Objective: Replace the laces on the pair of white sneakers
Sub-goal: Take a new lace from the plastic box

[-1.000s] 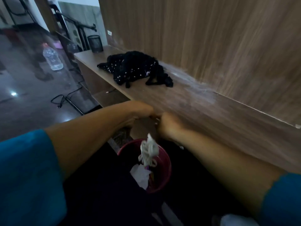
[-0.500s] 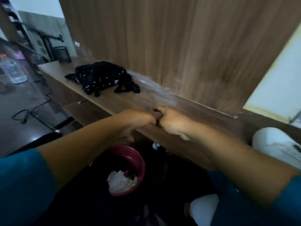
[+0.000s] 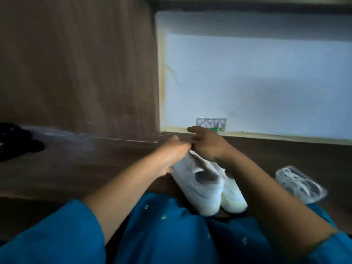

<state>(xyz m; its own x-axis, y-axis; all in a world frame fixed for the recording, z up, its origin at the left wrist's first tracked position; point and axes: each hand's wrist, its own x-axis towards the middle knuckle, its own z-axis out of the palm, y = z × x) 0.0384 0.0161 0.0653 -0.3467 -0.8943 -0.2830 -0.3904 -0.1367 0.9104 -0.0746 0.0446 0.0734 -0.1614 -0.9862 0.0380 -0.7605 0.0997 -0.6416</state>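
Two white sneakers (image 3: 202,187) without laces lie side by side on the wooden desk (image 3: 76,168), heels toward me. A clear plastic packet of white laces (image 3: 300,184) lies to their right. My left hand (image 3: 171,152) and my right hand (image 3: 208,146) meet above the toe end of the left sneaker, fingertips touching each other. My right hand's fingers are curled, with the forefinger sticking out, and nothing shows in it. My left hand's fingertips are hidden behind my right hand, and its lower edge lies against the left sneaker's side. Everything is motion-blurred.
A black sequinned cloth (image 3: 17,147) lies at the desk's far left. A wood panel (image 3: 76,63) rises behind the desk on the left, a white wall (image 3: 247,77) with a socket plate (image 3: 211,124) on the right. My teal clothing (image 3: 171,235) fills the foreground.
My view swung right, away from the red bin that holds the old laces. The sneakers and the lace packet came into view, and my joined hands now hover over the sneakers.
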